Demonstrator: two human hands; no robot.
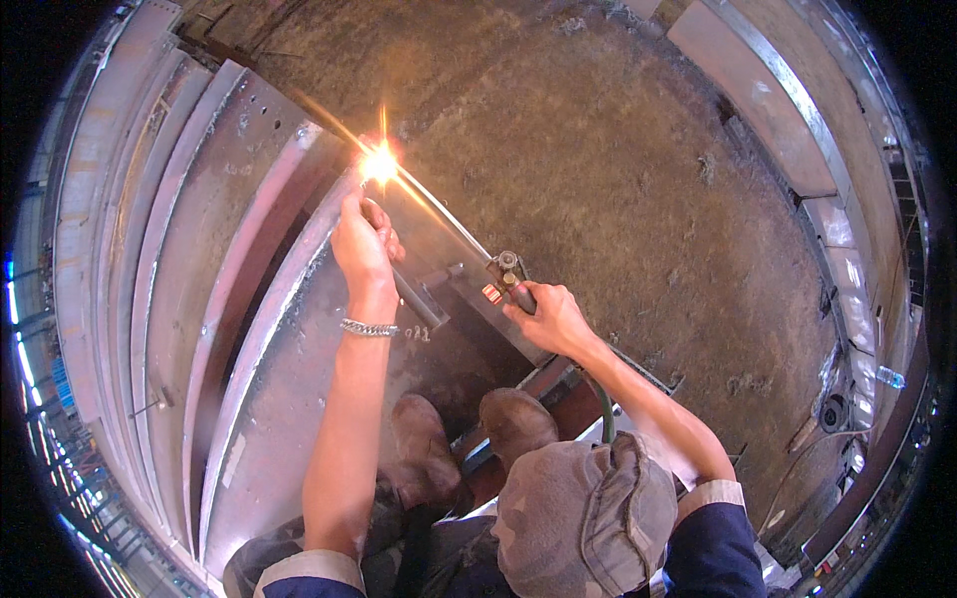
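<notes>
My right hand (551,317) is closed round the handle of a gas torch (464,235), its long metal tube running up and left. A bright flame with orange sparks (379,163) burns at the tip, hiding the spot it meets. My left hand (361,244), with a chain bracelet at the wrist, is curled just below the flame by the edge of a steel plate (289,399). What its fingers close on is hidden. A dark metal bar (421,299) slants down right from beside that hand; I cannot tell whether it is held.
Curved steel plates (184,179) stand in a row at my left. Brown floor (618,159) spreads ahead and right. A green hose (606,411) trails from the torch. My boots (516,419) and a camouflage cap (588,518) show low down. More steel (768,120) stands far right.
</notes>
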